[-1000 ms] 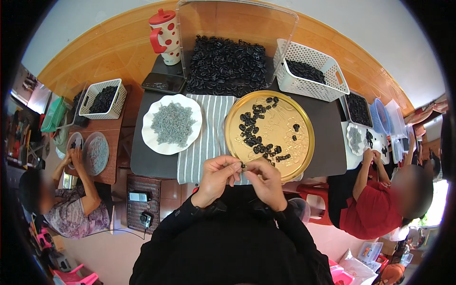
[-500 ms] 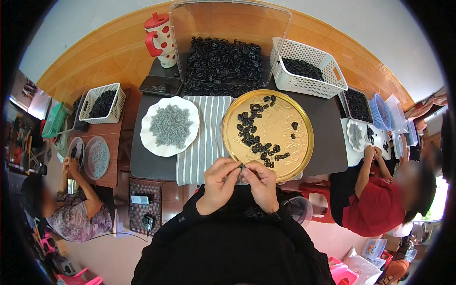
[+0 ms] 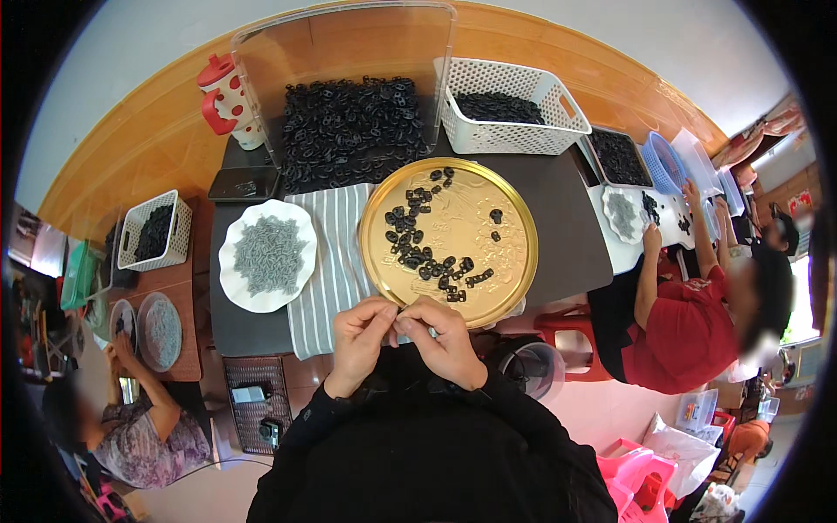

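Both hands pinch at one small part between them: the left hand and the right hand meet fingertip to fingertip just over the near rim of the gold tray, each grip narrowed onto a tiny piece that is too small to make out — dark or grey, I cannot tell. Against half a second and a second ago, the hands sit in nearly the same spot with the same pinched pose; the fingers have only shifted a little around the piece, so the fiddling at the fingertips goes on and nothing has yet been laid down. The tray's load looks unchanged: black clips scattered along its left and lower part, a few loose ones toward the middle. To the left of the tray a striped cloth lies on the dark table, and beyond it a white scalloped plate bears a heap of grey parts. Behind the tray stands a clear bin full of black parts, with a white basket of more to its right and a red-and-white spotted jug to its left. Another person in a red top works at the right end of the table, hands at a small white plate; a third person at the lower left bends over grey dishes beside a second white basket.
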`<move>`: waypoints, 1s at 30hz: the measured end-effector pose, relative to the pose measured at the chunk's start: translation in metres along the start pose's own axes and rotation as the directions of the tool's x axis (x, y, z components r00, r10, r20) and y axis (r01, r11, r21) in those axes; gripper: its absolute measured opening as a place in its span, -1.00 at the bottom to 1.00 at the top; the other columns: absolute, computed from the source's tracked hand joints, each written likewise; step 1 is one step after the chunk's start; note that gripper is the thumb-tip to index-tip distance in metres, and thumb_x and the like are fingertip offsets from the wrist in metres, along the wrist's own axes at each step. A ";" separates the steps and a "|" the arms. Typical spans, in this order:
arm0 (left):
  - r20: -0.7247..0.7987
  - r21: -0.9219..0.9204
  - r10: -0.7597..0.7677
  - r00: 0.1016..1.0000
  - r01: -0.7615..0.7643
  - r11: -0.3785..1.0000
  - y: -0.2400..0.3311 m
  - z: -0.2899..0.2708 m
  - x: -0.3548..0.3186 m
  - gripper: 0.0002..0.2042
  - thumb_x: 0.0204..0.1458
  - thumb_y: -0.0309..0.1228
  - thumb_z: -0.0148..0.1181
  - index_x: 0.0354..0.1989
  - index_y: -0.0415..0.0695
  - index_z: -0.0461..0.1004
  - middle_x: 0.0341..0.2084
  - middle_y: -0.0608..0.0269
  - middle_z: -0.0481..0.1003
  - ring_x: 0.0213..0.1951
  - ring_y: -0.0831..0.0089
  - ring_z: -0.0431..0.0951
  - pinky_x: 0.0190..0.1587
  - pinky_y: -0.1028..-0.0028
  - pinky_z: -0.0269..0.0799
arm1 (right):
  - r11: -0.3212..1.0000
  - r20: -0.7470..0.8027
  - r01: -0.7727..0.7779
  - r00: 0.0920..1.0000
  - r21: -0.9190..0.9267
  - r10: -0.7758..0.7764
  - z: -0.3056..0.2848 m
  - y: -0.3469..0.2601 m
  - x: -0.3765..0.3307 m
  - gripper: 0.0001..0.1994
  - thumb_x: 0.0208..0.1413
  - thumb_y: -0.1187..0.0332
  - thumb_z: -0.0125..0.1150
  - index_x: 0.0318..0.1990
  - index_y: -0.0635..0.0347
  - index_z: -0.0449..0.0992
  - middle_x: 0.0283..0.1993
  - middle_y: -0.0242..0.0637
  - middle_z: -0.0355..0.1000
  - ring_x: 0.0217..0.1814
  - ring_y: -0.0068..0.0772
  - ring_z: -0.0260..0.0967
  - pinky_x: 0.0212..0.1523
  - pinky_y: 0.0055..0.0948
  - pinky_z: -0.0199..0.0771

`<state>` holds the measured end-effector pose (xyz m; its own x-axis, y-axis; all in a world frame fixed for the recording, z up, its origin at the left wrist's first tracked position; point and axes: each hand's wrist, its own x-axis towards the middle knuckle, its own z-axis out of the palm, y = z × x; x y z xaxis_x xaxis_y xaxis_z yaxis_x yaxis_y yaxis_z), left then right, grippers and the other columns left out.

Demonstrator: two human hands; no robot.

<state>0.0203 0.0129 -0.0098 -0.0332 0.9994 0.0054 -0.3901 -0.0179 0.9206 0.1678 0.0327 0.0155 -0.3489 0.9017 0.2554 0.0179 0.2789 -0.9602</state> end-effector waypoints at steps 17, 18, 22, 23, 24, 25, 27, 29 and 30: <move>-0.039 -0.180 -0.195 0.980 0.185 0.966 0.000 -0.004 0.001 -0.82 0.17 -0.46 0.05 -0.32 -0.33 0.51 -0.46 0.15 0.56 -0.59 0.57 0.50 -0.65 0.67 0.30 | 0.509 0.138 0.030 0.974 -0.860 0.177 -0.101 0.011 0.059 -0.86 -0.06 0.43 0.18 -0.31 0.22 0.45 -0.42 -0.04 0.41 -0.34 0.04 0.42 -0.34 -0.13 0.39; -0.046 -0.182 -0.198 0.979 0.187 0.965 0.000 -0.005 0.001 -0.82 0.17 -0.46 0.06 -0.33 -0.33 0.51 -0.47 0.15 0.56 -0.59 0.56 0.50 -0.66 0.67 0.30 | 0.514 0.144 0.034 0.974 -0.857 0.175 -0.100 0.013 0.059 -0.86 -0.06 0.43 0.18 -0.31 0.22 0.45 -0.42 -0.04 0.41 -0.34 0.04 0.42 -0.34 -0.13 0.39; -0.056 -0.172 -0.186 0.981 0.174 0.970 -0.002 -0.005 0.002 -0.84 0.17 -0.47 0.06 -0.31 -0.33 0.51 -0.49 0.15 0.55 -0.58 0.56 0.50 -0.64 0.67 0.30 | 0.493 0.091 -0.024 0.974 -0.870 0.208 -0.102 0.022 0.055 -0.83 -0.09 0.47 0.20 -0.28 0.20 0.43 -0.35 -0.05 0.42 -0.32 0.06 0.40 -0.31 -0.13 0.37; -0.035 -0.176 -0.176 0.984 0.168 0.970 -0.002 -0.003 0.002 -0.84 0.16 -0.47 0.06 -0.29 -0.33 0.50 -0.50 0.15 0.54 -0.58 0.55 0.50 -0.64 0.66 0.31 | 0.505 0.075 -0.040 0.976 -0.862 0.205 -0.103 0.024 0.054 -0.82 -0.10 0.49 0.20 -0.29 0.21 0.42 -0.34 -0.05 0.42 -0.32 0.07 0.40 -0.31 -0.12 0.37; -0.014 -0.179 -0.167 0.986 0.162 0.970 -0.002 -0.002 0.002 -0.84 0.16 -0.47 0.06 -0.28 -0.33 0.50 -0.51 0.15 0.54 -0.57 0.55 0.50 -0.63 0.66 0.31 | 0.564 0.107 0.004 0.983 -0.826 0.151 -0.104 0.027 0.054 -0.82 -0.11 0.49 0.22 -0.31 0.27 0.40 -0.40 0.00 0.41 -0.33 0.08 0.41 -0.32 -0.12 0.39; -0.015 -0.181 -0.166 0.986 0.161 0.970 -0.002 -0.001 0.003 -0.84 0.16 -0.47 0.06 -0.28 -0.33 0.50 -0.51 0.15 0.54 -0.57 0.55 0.50 -0.63 0.66 0.31 | 0.563 0.109 0.005 0.983 -0.826 0.151 -0.107 0.031 0.054 -0.82 -0.11 0.49 0.22 -0.31 0.27 0.40 -0.40 0.00 0.41 -0.33 0.08 0.41 -0.32 -0.12 0.39; 0.024 -0.177 -0.192 0.981 0.194 0.965 -0.002 0.000 0.003 -0.84 0.17 -0.48 0.05 -0.26 -0.34 0.49 -0.51 0.15 0.53 -0.57 0.54 0.51 -0.62 0.65 0.32 | 0.635 0.081 -0.046 0.982 -0.771 0.170 -0.111 0.037 0.053 -0.82 -0.13 0.51 0.21 -0.31 0.28 0.41 -0.41 0.02 0.43 -0.32 0.08 0.41 -0.30 -0.15 0.39; 0.017 -0.171 -0.184 0.983 0.184 0.968 -0.003 0.000 0.002 -0.85 0.17 -0.48 0.04 -0.25 -0.33 0.48 -0.49 0.13 0.53 -0.57 0.53 0.51 -0.61 0.64 0.33 | 0.675 0.074 -0.071 0.980 -0.734 0.183 -0.111 0.036 0.056 -0.83 -0.14 0.51 0.20 -0.33 0.28 0.41 -0.41 0.02 0.43 -0.32 0.07 0.41 -0.30 -0.16 0.40; 0.009 -0.164 -0.176 0.984 0.176 0.971 -0.003 -0.001 0.001 -0.85 0.17 -0.48 0.03 -0.24 -0.33 0.46 -0.47 0.12 0.53 -0.56 0.52 0.52 -0.61 0.64 0.34 | 0.715 0.069 -0.096 0.978 -0.693 0.198 -0.111 0.036 0.057 -0.84 -0.15 0.51 0.20 -0.34 0.29 0.42 -0.41 0.02 0.43 -0.32 0.06 0.41 -0.29 -0.17 0.40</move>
<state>0.0206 0.0140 -0.0125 0.0445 0.9871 -0.1536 -0.5357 0.1533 0.8303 0.2530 0.1306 0.0085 -0.4018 0.9143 0.0517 0.6956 0.3415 -0.6321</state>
